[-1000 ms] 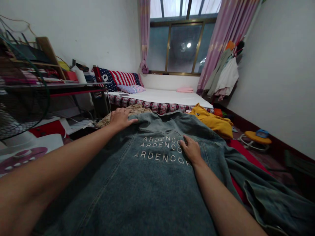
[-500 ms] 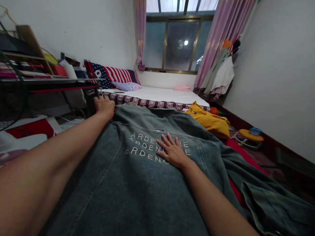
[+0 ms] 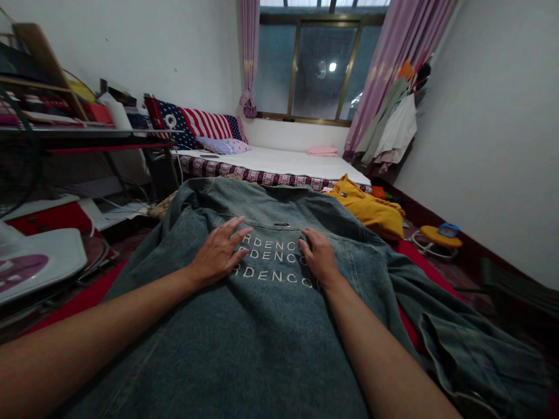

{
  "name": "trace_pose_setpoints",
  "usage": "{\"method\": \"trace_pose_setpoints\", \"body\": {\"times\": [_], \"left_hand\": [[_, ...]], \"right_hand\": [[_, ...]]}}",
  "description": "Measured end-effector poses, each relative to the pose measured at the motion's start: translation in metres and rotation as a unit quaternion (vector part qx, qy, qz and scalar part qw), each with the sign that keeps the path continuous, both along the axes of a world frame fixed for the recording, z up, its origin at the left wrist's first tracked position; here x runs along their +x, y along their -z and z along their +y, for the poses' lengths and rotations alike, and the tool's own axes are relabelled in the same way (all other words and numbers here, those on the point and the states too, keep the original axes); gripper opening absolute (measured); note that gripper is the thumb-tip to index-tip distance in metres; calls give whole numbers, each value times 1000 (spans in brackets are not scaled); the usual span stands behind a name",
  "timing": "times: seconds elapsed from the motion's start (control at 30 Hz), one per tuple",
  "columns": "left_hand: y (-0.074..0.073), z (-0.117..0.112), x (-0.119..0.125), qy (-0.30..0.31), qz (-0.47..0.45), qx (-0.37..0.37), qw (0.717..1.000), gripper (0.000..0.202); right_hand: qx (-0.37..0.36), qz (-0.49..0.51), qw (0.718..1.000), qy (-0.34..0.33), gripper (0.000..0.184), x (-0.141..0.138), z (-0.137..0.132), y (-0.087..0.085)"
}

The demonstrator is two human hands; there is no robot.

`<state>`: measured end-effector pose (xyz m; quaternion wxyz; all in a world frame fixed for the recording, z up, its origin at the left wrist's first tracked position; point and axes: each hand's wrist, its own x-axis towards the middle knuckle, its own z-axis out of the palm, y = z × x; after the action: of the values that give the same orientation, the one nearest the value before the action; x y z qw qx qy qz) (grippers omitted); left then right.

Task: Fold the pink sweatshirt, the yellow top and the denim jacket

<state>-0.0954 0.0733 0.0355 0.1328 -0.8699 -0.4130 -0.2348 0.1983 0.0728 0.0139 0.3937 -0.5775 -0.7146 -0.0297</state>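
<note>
A blue denim jacket (image 3: 262, 326) lies back-up and spread flat in front of me, with white lettering across its upper back. My left hand (image 3: 217, 254) rests on the lettering's left end, fingers spread and flat on the cloth. My right hand (image 3: 319, 256) lies on the lettering's right end, fingers extended and pressed lightly on the denim. Neither hand holds anything. One sleeve (image 3: 463, 349) trails off to the right over a red surface (image 3: 413, 326).
A yellow garment (image 3: 371, 209) lies past the jacket at the right. A bed (image 3: 279, 163) with flag-pattern pillows (image 3: 205, 125) stands under the window. A cluttered desk (image 3: 82, 137) is at the left. Clothes (image 3: 393, 131) hang on the right wall; a small yellow stool (image 3: 437, 238) stands below them.
My left hand has come back from the jacket's far left shoulder to the lettering. My right hand stayed on the lettering, shifting slightly right.
</note>
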Motion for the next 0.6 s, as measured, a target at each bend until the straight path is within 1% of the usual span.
{"method": "trace_pose_setpoints", "body": {"times": [0.07,0.13,0.2,0.23,0.27,0.3,0.37,0.4,0.43,0.47,0.5,0.53,0.57,0.6], "left_hand": [[6,8,-41,-68,40,-33,996,56],[11,14,-72,-103,92,-67,988,56],[9,16,-85,-121,137,-87,979,57],[5,15,-84,-129,155,-95,975,57],[-3,13,-79,-142,169,-108,969,56],[-13,11,-69,-158,181,-129,962,55],[-39,7,-41,-198,198,-176,944,44],[-52,5,-23,-215,202,-194,936,36],[-64,5,-4,-225,200,-194,934,30],[-73,5,15,-222,193,-183,938,29],[-79,5,34,-201,177,-166,949,31],[-79,7,52,-159,153,-149,964,34],[-75,9,69,-98,119,-137,978,38],[-66,12,83,-34,85,-137,986,44]], "right_hand": [[6,-2,1000,9,36,-1,-1,-2],[27,-9,999,35,41,-2,-4,-7],[43,-33,996,76,50,-3,-8,-12],[28,-58,994,88,54,-4,-9,-14],[-9,-92,992,90,57,-4,-10,-14],[-63,-129,986,81,58,-5,-11,-13],[-173,-190,965,55,56,-7,-13,-10],[-208,-206,955,48,56,-8,-13,-8],[-225,-213,950,49,55,-10,-13,-7],[-228,-214,948,55,56,-11,-14,-6],[-225,-212,949,58,56,-12,-14,-5],[-221,-209,951,59,56,-12,-14,-5],[-216,-205,953,58,56,-12,-14,-5],[-209,-197,956,56,57,-11,-14,-5]]}}
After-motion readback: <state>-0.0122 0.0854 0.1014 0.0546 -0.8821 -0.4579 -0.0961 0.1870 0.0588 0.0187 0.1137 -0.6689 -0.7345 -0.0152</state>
